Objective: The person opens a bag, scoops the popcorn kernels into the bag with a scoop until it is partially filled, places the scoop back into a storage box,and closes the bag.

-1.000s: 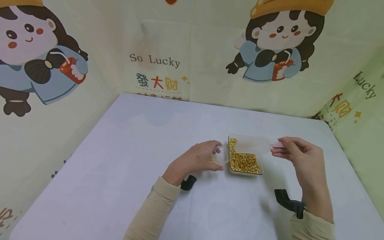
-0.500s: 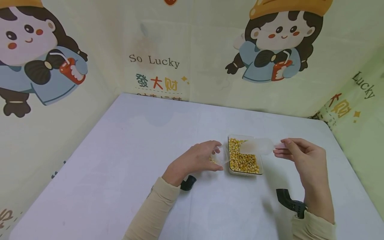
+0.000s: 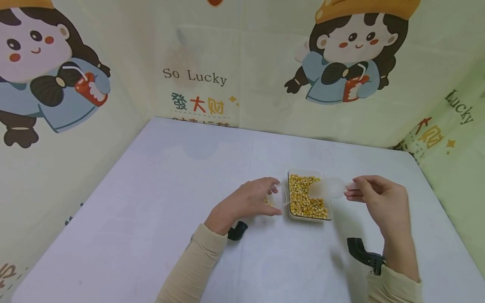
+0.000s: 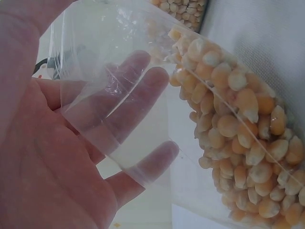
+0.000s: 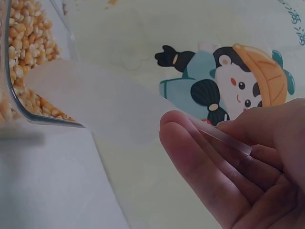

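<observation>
A clear rectangular container (image 3: 307,219) filled with yellow corn kernels (image 3: 301,201) stands on the table. To its left, my left hand (image 3: 242,200) holds a clear plastic bag (image 4: 114,33) with its mouth spread; several of the fingers show through the film. More corn (image 4: 252,152) lies in the bag's lower part. On the other side, my right hand (image 3: 388,206) pinches the short handle of a translucent scoop (image 5: 100,100) between thumb and fingers. The scoop's tip overlaps the kernels at the container's right side.
A white table (image 3: 151,219) extends around the container. Printed cloth (image 3: 265,75) with cartoon figures hangs behind and at the sides. Black curved mounts (image 3: 365,254) are strapped at both wrists.
The scoop has moved right and slightly toward me, from across the container's far part to its right side, uncovering more corn. My left hand and the bag have stayed still.
</observation>
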Demonstrator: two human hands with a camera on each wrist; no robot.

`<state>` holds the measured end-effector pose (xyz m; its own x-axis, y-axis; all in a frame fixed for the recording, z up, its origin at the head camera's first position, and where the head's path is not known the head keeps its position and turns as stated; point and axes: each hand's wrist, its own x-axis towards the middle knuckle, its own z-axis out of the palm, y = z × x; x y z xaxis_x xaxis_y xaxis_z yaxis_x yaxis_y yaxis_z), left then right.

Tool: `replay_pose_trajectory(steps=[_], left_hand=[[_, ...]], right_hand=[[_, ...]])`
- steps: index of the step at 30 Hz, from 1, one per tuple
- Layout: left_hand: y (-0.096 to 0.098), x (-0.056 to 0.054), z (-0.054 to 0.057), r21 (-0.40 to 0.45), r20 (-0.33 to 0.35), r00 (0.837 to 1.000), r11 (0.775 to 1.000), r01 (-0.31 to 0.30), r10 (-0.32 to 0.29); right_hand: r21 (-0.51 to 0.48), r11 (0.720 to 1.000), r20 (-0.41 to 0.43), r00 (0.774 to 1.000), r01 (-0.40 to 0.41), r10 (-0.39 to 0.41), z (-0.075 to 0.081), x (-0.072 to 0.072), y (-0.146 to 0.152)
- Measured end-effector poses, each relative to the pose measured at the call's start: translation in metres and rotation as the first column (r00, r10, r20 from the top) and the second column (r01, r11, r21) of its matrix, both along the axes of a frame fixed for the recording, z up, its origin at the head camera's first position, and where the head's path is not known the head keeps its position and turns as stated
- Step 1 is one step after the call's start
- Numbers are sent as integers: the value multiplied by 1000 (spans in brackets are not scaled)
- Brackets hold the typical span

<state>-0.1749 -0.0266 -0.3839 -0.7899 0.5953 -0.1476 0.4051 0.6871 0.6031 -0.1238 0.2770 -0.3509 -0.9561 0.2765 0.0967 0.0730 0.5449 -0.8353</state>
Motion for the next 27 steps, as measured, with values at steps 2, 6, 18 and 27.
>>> replay_pose_trajectory(steps=[2, 6, 18, 27], left_hand=[[0, 0, 0, 0, 5, 1000, 1000, -3, 3], [0, 1, 0, 5, 10, 1000, 1000, -3, 3], [0, 0, -1, 7, 5, 1000, 1000, 2, -2], [1, 0, -1, 4, 8, 1000, 1000, -5, 5]], right_hand=[[23, 1000, -3, 1000, -11, 11, 1, 1, -2], [54, 998, -6, 1000, -23, 24, 2, 1, -7], [89, 995, 32, 998, -49, 47, 1, 1, -11], [73, 996, 64, 997, -45, 40, 2, -1, -14]])
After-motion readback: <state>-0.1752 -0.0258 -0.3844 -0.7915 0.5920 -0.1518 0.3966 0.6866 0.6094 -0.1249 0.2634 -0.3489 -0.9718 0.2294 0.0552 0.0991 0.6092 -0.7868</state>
